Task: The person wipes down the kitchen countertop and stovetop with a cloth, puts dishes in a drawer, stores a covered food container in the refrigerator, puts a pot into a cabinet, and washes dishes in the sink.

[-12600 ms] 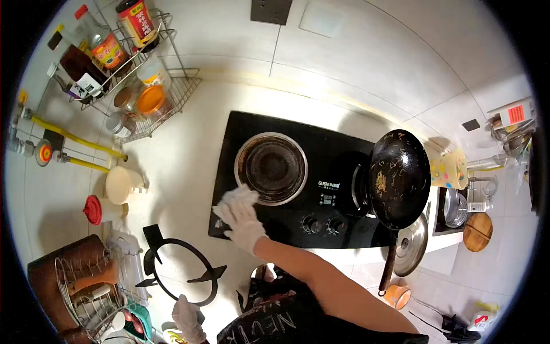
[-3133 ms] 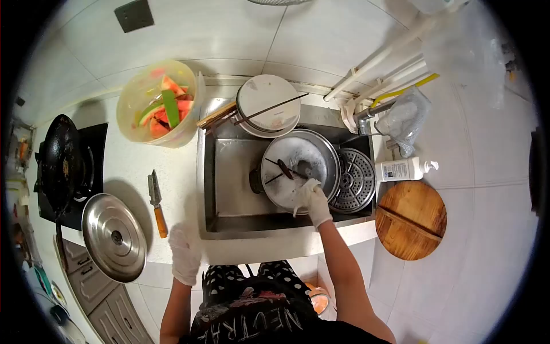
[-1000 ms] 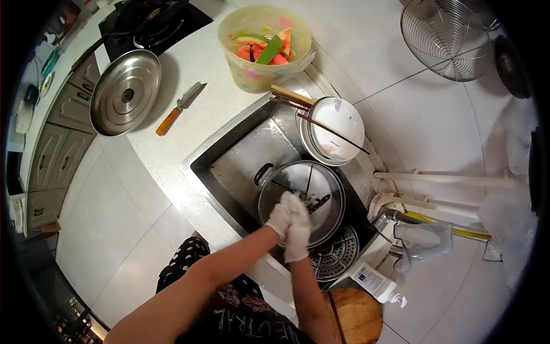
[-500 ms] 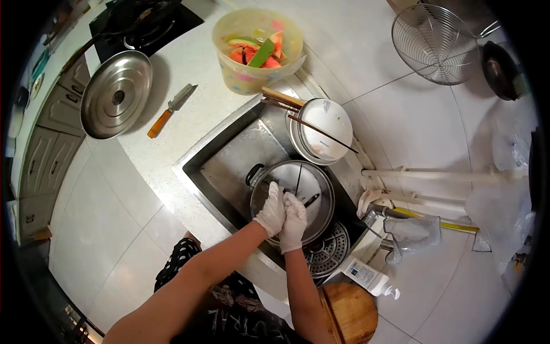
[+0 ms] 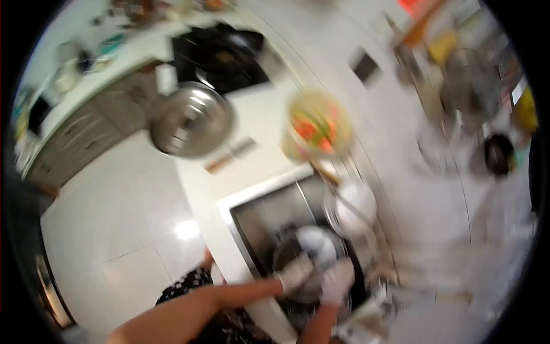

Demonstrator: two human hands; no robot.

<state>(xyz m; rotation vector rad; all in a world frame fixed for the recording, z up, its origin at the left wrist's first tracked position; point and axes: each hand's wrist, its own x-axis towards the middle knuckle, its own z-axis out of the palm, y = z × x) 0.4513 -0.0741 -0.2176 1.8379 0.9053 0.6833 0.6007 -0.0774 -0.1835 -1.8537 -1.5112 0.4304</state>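
Both hands wear pale gloves and are smeared by motion. My left hand reaches over the metal pot in the sink. Just right of it, my right hand is over the pot's right side. A white, plate-like round thing shows inside the pot beyond the hands. The fingers are too blurred to show a grip or anything held.
White stacked dishes with chopsticks stand at the sink's far right corner. Beyond are a bucket of watermelon rinds, a knife, a steel lid and a black stove.
The view has swung, so the counter and sink now lie lower and further right, and everything is blurred. My hands, close together before, are now further apart over the pot.
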